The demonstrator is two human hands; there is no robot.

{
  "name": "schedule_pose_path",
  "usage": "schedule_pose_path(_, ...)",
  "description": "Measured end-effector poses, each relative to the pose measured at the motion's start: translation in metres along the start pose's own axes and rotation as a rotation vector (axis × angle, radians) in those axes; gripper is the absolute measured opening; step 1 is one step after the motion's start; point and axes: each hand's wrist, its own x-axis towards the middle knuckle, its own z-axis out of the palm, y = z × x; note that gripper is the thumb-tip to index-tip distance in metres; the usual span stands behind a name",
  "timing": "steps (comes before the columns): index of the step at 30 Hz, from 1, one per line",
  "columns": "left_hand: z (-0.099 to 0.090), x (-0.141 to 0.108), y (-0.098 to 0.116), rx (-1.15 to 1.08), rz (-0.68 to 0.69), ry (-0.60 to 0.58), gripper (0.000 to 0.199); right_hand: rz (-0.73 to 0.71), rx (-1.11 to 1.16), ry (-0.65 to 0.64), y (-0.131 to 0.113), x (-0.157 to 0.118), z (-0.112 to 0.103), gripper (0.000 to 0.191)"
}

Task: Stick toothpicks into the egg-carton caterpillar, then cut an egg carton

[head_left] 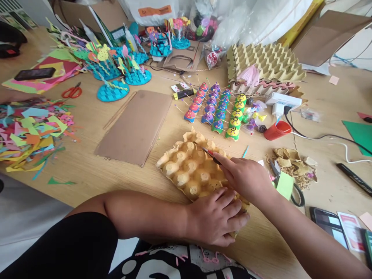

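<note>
A yellowish moulded-pulp egg tray is pressed flat on the wooden table by the left hand, whose fingers are spread and curled over the tray's near edge. A thin blade-like cutter with a dark handle is gripped in the closed fingers of the right hand, its tip laid on the tray just beyond the fingertips. Torn pulp scraps lie to the right of those fingers, and painted cup figures are lined up farther beyond.
</note>
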Motion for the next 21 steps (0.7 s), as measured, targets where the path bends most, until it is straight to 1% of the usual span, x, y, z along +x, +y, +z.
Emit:
schedule_pose_path(5, 0.000, 0.000, 0.000, 0.007, -0.009, -0.023, 0.061, -0.078, -0.082, -0.065, -0.001, 0.014, -0.003, 0.067)
schedule_pose_path(10, 0.000, 0.000, 0.000, 0.007, -0.003, -0.013, 0.060, -0.104, -0.140, -0.142, 0.000, 0.012, -0.008, 0.073)
schedule_pose_path(13, 0.000, 0.000, 0.000, 0.008, -0.003, -0.004, 0.059, -0.095, -0.134, -0.142, 0.000, 0.012, -0.010, 0.072)
schedule_pose_path(18, 0.001, 0.000, 0.001, -0.004, -0.005, -0.011, 0.060, -0.098, -0.102, -0.127, -0.002, 0.023, -0.010, 0.065)
schedule_pose_path(21, 0.001, 0.000, 0.001, 0.012, -0.010, -0.010, 0.059, -0.104, -0.110, -0.136, 0.001, 0.021, -0.011, 0.073)
